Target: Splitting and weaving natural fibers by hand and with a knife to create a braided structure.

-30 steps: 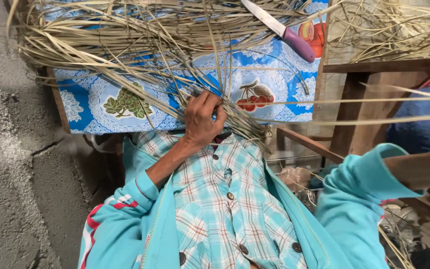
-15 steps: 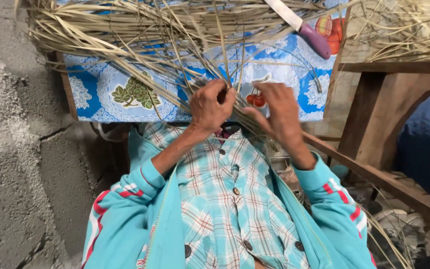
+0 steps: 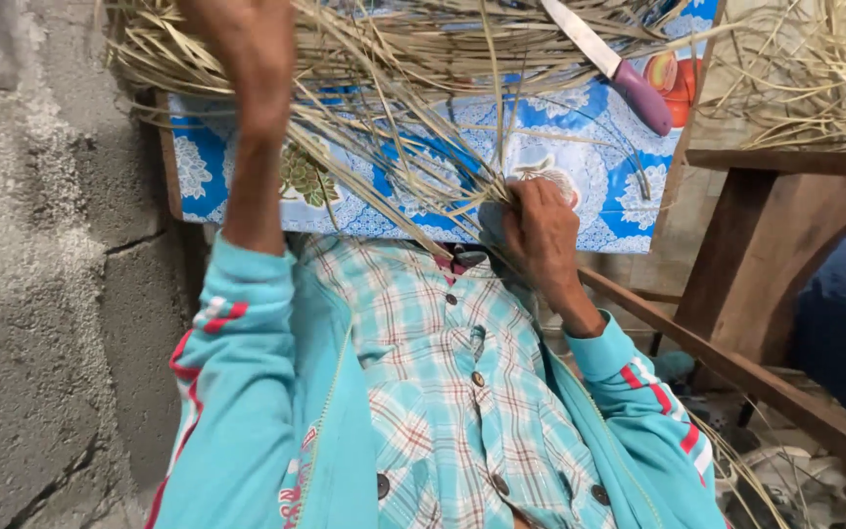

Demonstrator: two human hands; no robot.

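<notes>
A heap of dry straw strips (image 3: 384,88) lies on a table covered with a blue flowered cloth (image 3: 580,186). My right hand (image 3: 539,233) is closed around a gathered bunch of the strips at the table's front edge. My left hand (image 3: 237,44) is raised up over the heap at the top left, among the strips; its fingers are cut off by the frame edge. A knife with a purple handle (image 3: 611,65) rests on the straw at the upper right, apart from both hands.
A grey concrete wall (image 3: 41,294) stands close on the left. A wooden frame (image 3: 766,284) with more straw on top (image 3: 815,78) is on the right. Loose strips lie on the floor at the lower right (image 3: 736,470).
My left hand let go of the bunch and rose to the upper left over the heap. My right hand came in and now grips the bunch at the table edge.
</notes>
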